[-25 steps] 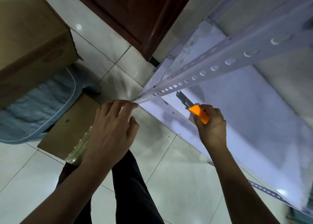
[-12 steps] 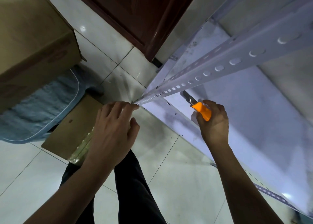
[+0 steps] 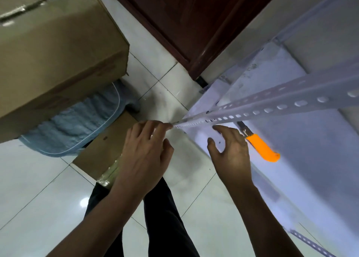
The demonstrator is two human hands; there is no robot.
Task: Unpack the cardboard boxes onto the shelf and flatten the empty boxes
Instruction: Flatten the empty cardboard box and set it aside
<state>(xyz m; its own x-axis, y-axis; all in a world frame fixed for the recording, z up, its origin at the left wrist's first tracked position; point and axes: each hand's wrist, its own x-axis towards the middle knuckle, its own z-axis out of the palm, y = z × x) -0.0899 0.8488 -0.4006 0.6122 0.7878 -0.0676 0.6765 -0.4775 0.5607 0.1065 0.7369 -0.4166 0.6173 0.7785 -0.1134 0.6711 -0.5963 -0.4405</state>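
Note:
An orange box cutter (image 3: 261, 146) lies on the white metal shelf (image 3: 314, 159), its blade end pointing to the upper left. My right hand (image 3: 231, 151) hovers just left of it with fingers spread, holding nothing. My left hand (image 3: 144, 153) hangs over the floor with relaxed fingers, its fingertips near the lower end of the perforated shelf post (image 3: 272, 107). A large taped cardboard box (image 3: 58, 50) stands at the upper left. A flattened cardboard piece (image 3: 105, 149) with clear tape lies on the floor beneath my left hand.
A blue quilted cushion (image 3: 75, 124) lies under the large box. A dark wooden door (image 3: 194, 21) closes off the top. The floor is glossy white tile (image 3: 35, 181). My dark trouser legs (image 3: 165, 221) are at the bottom centre.
My right hand has let go of the orange box cutter, which now lies on the shelf, and drawn back to the left with fingers opened. My left hand has barely moved.

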